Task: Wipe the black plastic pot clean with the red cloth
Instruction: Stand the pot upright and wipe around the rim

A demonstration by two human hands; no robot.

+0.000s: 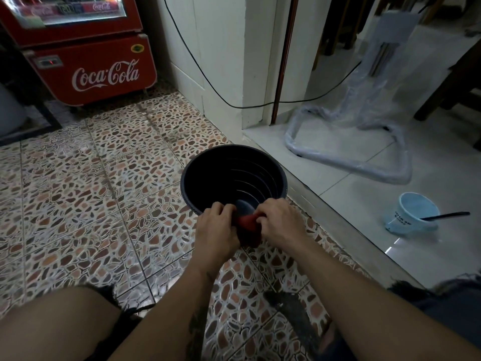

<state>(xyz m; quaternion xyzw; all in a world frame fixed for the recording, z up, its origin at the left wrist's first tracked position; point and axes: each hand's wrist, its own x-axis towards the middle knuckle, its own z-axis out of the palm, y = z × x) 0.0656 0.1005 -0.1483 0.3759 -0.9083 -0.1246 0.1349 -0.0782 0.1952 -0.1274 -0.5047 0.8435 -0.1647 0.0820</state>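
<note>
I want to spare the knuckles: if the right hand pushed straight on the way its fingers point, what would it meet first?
The right hand points leftward, fingers closed on the red cloth; just beyond lies the left hand, probably before the black pot wall. Depth is unclear.

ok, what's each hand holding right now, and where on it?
Both hands grip the red cloth at the pot's near rim: left hand on the cloth's left side, right hand on its right. Whether either also pinches the rim cannot be told.

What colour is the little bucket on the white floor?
The bucket is light blue, seen in the head view.
</note>
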